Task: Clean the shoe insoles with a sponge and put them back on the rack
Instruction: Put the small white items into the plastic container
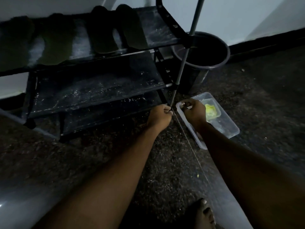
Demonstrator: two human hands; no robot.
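Observation:
Several dark insoles [102,30] lie side by side on the top shelf of a black shoe rack [92,90]. A yellow sponge [210,109] sits inside a clear plastic container [231,129] on the floor to the rack's right. My left hand [160,115] is closed around the lower end of the rack's grey corner pole [183,63]. My right hand [194,112] is curled over the container's far left corner, just left of the sponge; its fingertips are hidden. The light is very dim.
A dark round bucket [226,52] stands behind the container against the white wall. The rack's two lower shelves hold nothing. A thin pale line [191,146] runs across the speckled dark floor from the pole's foot. A bare foot [204,214] shows at the bottom.

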